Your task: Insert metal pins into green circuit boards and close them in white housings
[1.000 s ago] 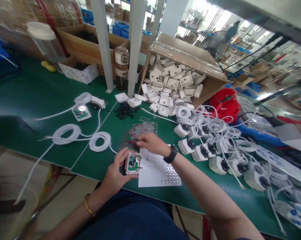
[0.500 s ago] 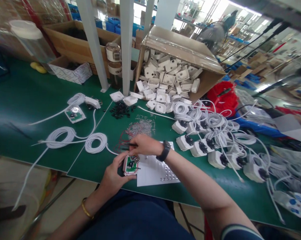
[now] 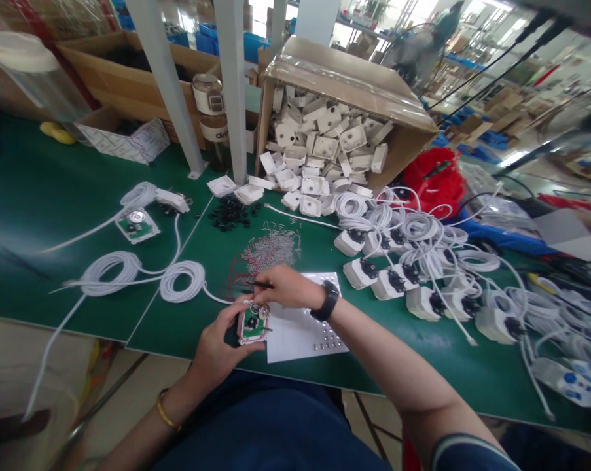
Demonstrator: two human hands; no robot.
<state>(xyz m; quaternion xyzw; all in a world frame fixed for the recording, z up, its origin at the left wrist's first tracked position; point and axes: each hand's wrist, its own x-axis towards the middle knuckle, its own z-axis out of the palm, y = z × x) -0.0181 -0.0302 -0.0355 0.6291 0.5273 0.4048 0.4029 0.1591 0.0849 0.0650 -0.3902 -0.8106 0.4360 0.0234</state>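
Two hands (image 3: 217, 345) show, with one wristwatch (image 3: 328, 301) and one bangle (image 3: 164, 413). Two green circuit boards (image 3: 253, 322), three cable coils (image 3: 167, 282) on the tabletop's (image 3: 69, 180) left, one white sheet (image 3: 295, 337) and one drink bottle (image 3: 213, 121).

The left hand (image 3: 215, 347) curls in a grasp, thumb (image 3: 250, 350) spread below its fingers (image 3: 230, 315), with the left forearm (image 3: 145, 422) reaching up from the lower left. The right hand (image 3: 288, 286) pinches close beside those fingers, the right forearm (image 3: 378, 347) slanting in from the lower right.
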